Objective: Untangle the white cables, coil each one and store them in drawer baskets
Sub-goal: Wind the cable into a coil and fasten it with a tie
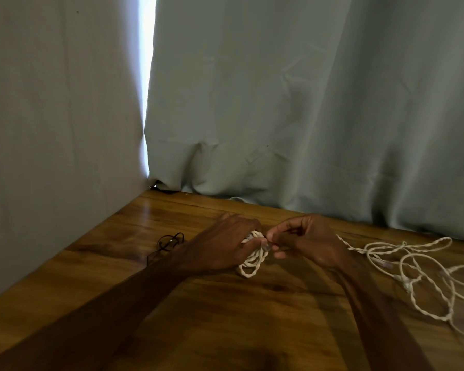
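My left hand [225, 245] grips a small coil of twisted white cable [252, 263]; its loops hang below my fingers onto the wooden table [252, 317]. My right hand [306, 242] pinches the same cable right beside the coil, thumb and fingertips close to my left fingers. From behind my right wrist the cable runs right into a loose tangle of white cable [413, 271] spread over the table. No drawer baskets are in view.
A thin black cord [169, 241] lies on the table left of my left hand. A pale curtain [306, 116] hangs along the table's far edge and a wall [51, 129] borders its left side.
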### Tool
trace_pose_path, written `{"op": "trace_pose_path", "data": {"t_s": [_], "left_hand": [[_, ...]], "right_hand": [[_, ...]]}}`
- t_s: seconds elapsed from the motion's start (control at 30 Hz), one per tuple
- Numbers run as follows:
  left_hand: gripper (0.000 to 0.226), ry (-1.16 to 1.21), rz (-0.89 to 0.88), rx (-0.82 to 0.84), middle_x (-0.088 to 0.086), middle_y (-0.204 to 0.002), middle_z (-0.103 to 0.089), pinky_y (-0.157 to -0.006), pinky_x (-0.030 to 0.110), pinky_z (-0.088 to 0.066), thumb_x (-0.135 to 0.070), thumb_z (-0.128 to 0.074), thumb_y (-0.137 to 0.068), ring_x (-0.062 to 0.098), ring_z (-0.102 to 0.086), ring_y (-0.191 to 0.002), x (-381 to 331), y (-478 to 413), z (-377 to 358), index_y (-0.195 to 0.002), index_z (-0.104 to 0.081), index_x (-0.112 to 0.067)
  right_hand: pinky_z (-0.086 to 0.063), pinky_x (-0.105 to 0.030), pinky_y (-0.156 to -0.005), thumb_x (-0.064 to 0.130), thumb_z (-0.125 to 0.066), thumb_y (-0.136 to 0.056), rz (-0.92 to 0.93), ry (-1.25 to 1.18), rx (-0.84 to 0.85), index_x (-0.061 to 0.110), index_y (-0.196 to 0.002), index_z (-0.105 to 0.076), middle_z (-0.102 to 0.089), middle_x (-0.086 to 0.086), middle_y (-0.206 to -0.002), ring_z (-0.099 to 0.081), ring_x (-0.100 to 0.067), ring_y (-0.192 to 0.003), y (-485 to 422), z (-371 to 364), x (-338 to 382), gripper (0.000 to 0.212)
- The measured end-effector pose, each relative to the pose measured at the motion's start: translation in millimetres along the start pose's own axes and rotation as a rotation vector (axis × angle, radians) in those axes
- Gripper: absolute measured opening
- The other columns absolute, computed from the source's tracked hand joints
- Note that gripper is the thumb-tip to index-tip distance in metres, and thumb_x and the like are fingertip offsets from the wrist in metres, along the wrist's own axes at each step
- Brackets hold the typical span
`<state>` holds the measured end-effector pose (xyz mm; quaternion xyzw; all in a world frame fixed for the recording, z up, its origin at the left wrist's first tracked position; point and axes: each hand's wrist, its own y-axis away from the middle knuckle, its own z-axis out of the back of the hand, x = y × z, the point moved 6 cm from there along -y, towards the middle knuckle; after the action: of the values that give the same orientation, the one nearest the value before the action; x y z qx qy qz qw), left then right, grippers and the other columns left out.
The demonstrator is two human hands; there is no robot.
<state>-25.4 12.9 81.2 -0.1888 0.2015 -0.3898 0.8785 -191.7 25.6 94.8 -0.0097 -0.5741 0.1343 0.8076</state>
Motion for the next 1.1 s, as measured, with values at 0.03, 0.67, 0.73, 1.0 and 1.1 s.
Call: {"op": "trace_pose_path", "data": {"t_s": [0.03, 0.67, 0.73, 1.0, 1.1], "left_hand": [[0.022, 0.000, -0.005, -0.011, -0.023, -0.090, -0.052, -0.093, 0.035, -0.036, -0.043, -0.043, -0.102, -0.001, -0.046, -0.090, -0.2, -0.3, 0.5, -0.102, -0.059, -0.028], [0.034, 0.024, -0.035, 0.083, -0.015, -0.106, -0.061, -0.101, 0.036, -0.034, -0.048, -0.040, -0.100, 0.003, -0.051, -0.103, -4.0, 2.8, -3.9, -0.116, -0.061, -0.026], [0.034, 0.029, -0.037, 0.077, -0.018, -0.104, -0.058, -0.101, 0.035, -0.034, -0.050, -0.040, -0.100, 0.001, -0.049, -0.101, -3.3, 2.6, -4.1, -0.116, -0.060, -0.027], [0.019, 0.193, -0.028, -0.085, -0.011, -0.096, -0.071, -0.079, 0.035, -0.052, -0.034, -0.055, -0.103, 0.003, -0.065, -0.087, 2.3, 1.6, 8.0, -0.107, -0.068, -0.021], [0.025, 0.385, 0.134, -0.186, -0.010, -0.097, -0.073, -0.077, 0.032, -0.057, -0.045, -0.055, -0.102, 0.003, -0.069, -0.088, 16.1, 3.0, 10.3, -0.107, -0.070, -0.025]], "right_hand": [[-0.065, -0.036, -0.070, 0.001, -0.075, -0.086, 0.007, 0.012, -0.007, -0.002, -0.091, -0.078, -0.077, -0.021, -0.086, -0.074, -0.024, -0.075, -0.9, -0.7, -0.7, 0.006], [-0.063, -0.029, -0.073, 0.002, -0.078, -0.080, -0.191, -0.258, 0.098, -0.006, -0.102, -0.076, -0.077, -0.022, -0.105, -0.075, -0.024, -0.088, 5.7, -3.4, -24.4, 0.023], [-0.063, -0.029, -0.075, 0.004, -0.079, -0.078, -0.213, -0.276, 0.108, -0.004, -0.101, -0.077, -0.077, -0.021, -0.106, -0.075, -0.024, -0.092, 5.7, -4.0, -26.8, 0.025], [-0.056, -0.020, -0.061, 0.018, -0.080, -0.076, -0.095, -0.272, 0.005, 0.004, -0.107, -0.076, -0.079, -0.010, -0.103, -0.075, -0.013, -0.087, 5.7, -5.7, -12.4, 0.034], [-0.059, -0.021, -0.068, 0.022, -0.081, -0.073, -0.045, -0.242, 0.011, 0.011, -0.115, -0.074, -0.079, -0.005, -0.106, -0.076, -0.015, -0.093, 8.9, -11.3, -4.2, 0.044]]}}
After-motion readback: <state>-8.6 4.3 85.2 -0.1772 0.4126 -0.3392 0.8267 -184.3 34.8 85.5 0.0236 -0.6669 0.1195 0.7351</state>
